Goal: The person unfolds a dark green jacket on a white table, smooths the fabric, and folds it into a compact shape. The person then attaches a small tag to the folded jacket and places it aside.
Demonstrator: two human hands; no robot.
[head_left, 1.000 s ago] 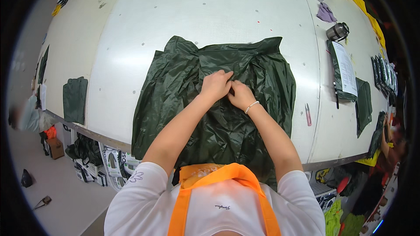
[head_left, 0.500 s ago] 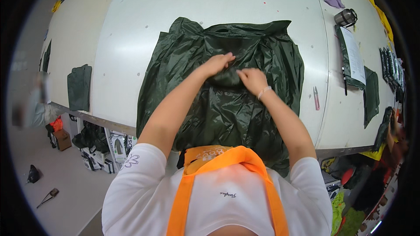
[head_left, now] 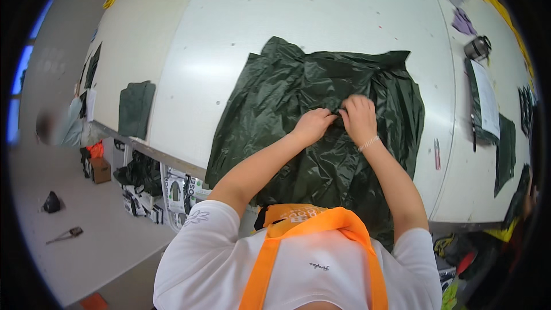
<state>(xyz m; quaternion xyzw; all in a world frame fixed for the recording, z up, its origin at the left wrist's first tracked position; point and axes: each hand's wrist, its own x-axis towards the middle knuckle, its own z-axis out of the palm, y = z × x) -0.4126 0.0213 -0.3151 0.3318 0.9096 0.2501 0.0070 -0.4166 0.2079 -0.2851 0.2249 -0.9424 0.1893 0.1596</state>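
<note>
Fingers [head_left: 328, 116] of both hands meet around mid-cloth, head view (only one). L hand [head_left: 313, 127]: thumb + fingers drawn in, tips appear to pinch a small fold of the dark green cloth [head_left: 275, 100]. R hand [head_left: 361, 121]: fingers bent twd L tips, blurred; can't tell if pinching or only touching. Gap btwn hands v. small; exact contact spot hidden.

Position: dark green cloth lies on table [head_left: 224, 17], directly under both hands & out to all sides of them; wrinkled, shiny. Long axis approx. away from the person, far edge to torso (fisheye bend, so rough). Near part runs under forearms, down to orange apron [head_left: 376, 264]. Both hands abt equally near the meeting spot; R reaches slightly farther out, w/ white bracelet [head_left: 368, 143] on wrist.

Surroundings: pink cutter [head_left: 437, 155] near R edge of cloth. Farther R: black pen [head_left: 473, 132] beside paper [head_left: 487, 100] on a green packet; flask [head_left: 478, 48] & purple rag [head_left: 463, 22] beyond. L side: folded green cloth [head_left: 136, 110], well apart from hands, near table edge.
</note>
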